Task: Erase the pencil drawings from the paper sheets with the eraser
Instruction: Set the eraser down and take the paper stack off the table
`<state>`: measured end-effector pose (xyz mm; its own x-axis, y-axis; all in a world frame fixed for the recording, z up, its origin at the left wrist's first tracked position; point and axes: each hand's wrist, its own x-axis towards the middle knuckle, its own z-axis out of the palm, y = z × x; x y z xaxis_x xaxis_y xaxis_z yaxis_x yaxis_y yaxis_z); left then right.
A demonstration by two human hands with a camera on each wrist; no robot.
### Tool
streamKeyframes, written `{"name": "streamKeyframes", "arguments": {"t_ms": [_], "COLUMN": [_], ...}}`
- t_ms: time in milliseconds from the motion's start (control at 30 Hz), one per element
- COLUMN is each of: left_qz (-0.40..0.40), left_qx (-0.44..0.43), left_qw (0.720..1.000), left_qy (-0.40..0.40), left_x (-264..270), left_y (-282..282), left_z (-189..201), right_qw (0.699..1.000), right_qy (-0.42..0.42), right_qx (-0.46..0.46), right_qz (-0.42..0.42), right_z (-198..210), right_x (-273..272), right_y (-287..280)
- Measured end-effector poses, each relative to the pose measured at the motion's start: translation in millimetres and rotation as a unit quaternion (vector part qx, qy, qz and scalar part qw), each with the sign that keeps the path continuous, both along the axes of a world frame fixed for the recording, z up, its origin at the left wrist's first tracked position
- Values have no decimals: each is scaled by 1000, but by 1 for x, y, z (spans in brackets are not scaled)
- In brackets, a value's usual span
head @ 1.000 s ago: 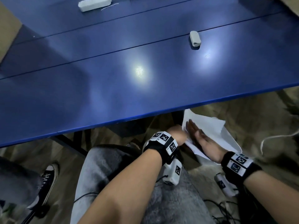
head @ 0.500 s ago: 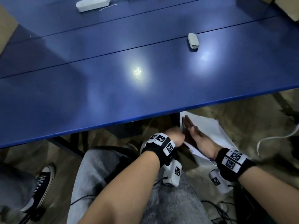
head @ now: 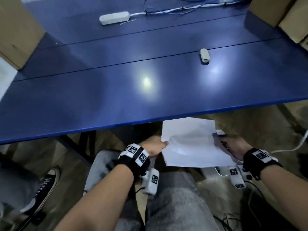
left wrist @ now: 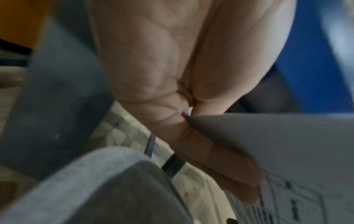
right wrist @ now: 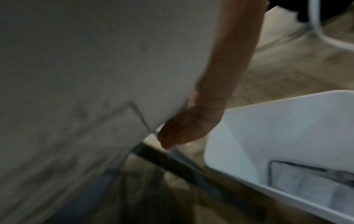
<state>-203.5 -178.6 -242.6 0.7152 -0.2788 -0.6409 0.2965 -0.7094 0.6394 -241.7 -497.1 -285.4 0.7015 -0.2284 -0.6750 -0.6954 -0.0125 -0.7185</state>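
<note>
White paper sheets (head: 190, 140) hang in the air just below the front edge of the blue table (head: 116, 97), above my lap. My left hand (head: 155, 145) pinches their left edge, thumb on top. In the left wrist view the fingers (left wrist: 220, 163) lie under the paper sheets (left wrist: 287, 144), whose underside bears pencil lines. My right hand (head: 233, 145) grips the right edge; a finger (right wrist: 210, 106) curls behind the paper sheets (right wrist: 95, 75) in the right wrist view. A white eraser (head: 204, 55) lies on the table, far right of centre.
A white power strip (head: 114, 17) with cables lies at the table's back. Cardboard boxes (head: 283, 15) stand at the back corners. A white bin (right wrist: 287, 136) sits on the floor under my right hand. My grey-trousered legs (head: 175, 202) are below.
Both hands have lifted the sheets up from beside my lap toward the table edge. The right hand went from lying flat on the paper to gripping its right edge.
</note>
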Motion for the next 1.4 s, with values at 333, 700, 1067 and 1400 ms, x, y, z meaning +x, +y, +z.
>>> {"name": "streamKeyframes", "arguments": {"t_ms": [333,700,1067,1400], "left_qz": [32,49,189,172], "left_qx": [-92,-86,175,260], "left_qw": [991,976,900,913], "left_qy": [-88,-193,-353,-262], "left_x": [-68,-86,146,211], "left_y": [92,143,116,126], "left_z": [91,225,236,190], "right_qw": [986,931,917,888], "right_qy": [-157,-342,-253,-147], "right_qx": [-38,-94,-290,-402], "right_qz": [39,88,106,168], "right_z": [95,251,275,254], "right_x": [-53,-54,209,267], "right_y": [53,99,125,141]}}
